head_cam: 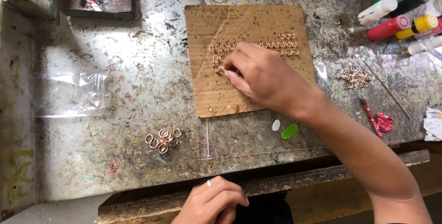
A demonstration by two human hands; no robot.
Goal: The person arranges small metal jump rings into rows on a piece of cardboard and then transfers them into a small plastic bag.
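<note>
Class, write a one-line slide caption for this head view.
Right hand sets copper rings in rows on cardboard.

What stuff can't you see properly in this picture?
Head view only:
- Rings under the right hand on the cardboard sheet: the hand covers them, so I cannot tell if its fingers pinch one.
- Left hand: the bottom edge cuts it off, and its fingers curl under.
- Metal tray and paint bottles: cut by the top and right edges.
- Small pile of rings: too small to count.
</note>
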